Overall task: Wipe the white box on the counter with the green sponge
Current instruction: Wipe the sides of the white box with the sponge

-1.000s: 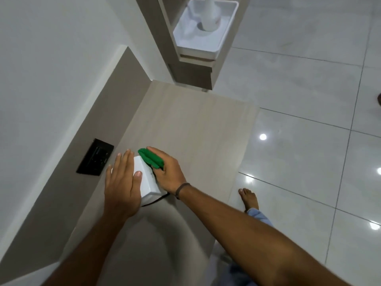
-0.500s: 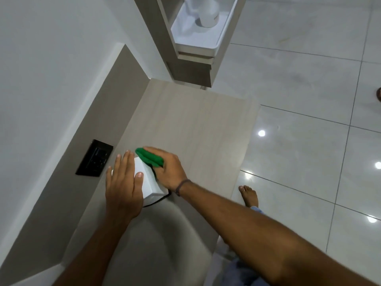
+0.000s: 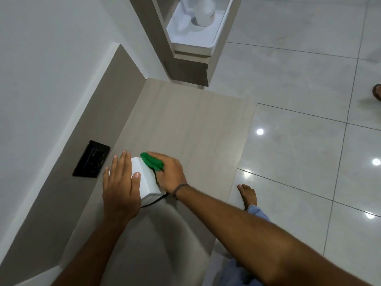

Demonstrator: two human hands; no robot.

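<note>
Our left hand lies flat, bracing the white box on the worktop; our right hand clamps the green sponge against its side.

We take this for a room in a home, or possibly a hotel room: a pale wood-grain tabletop is built in against a plain white wall, with a black socket panel set into the grey-brown backsplash. The floor is large glossy pale tiles mirroring ceiling lights, and we see a bare foot on it. Beyond the tabletop, a matching shelf unit holds a white tray with a white bottle.
</note>
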